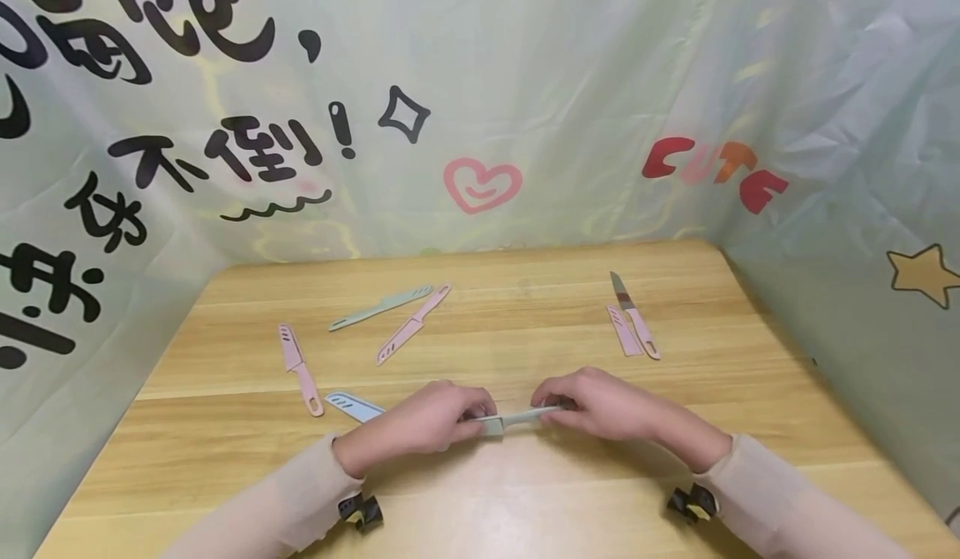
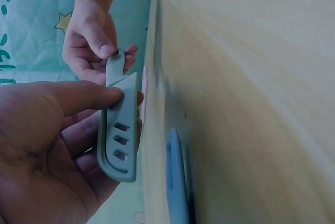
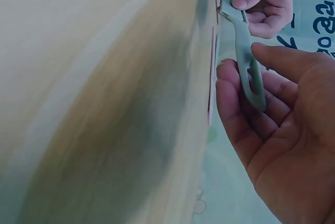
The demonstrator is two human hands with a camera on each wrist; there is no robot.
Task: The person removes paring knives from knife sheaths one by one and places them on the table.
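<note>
— Hands?
— My left hand (image 1: 442, 419): thumb on the face of the sheath (image 2: 123, 114), fingers behind, a narrow pinch. My right hand (image 1: 603, 406): handle (image 3: 243, 48) between thumb and fingertips, likewise narrow.
— Location of piece?
— Green knife (image 1: 525, 416), one: between my hands, raised off the wooden table (image 1: 480, 501).
— Handling?
— My judgement: handle and sheath kept in one line; any sliding straight, unhurried; fingertips clear of the sheath's mouth and slots, where an edge may lie.
— Appearance?
— Pale green. Sheath: three short slots, one curved slot by the rounded tip. Handle: slim, opening near its end. No blade visible between them.
— Surroundings?
— Blue slotted piece (image 1: 354, 406), partly behind my left arm. Pink sheathed knife (image 1: 291, 349), left of it. Farther out: second green knife (image 1: 405, 297) near another pink knife (image 1: 400, 336). Right: bare-bladed knife (image 1: 640, 328) beside pink sheath (image 1: 623, 331).
</note>
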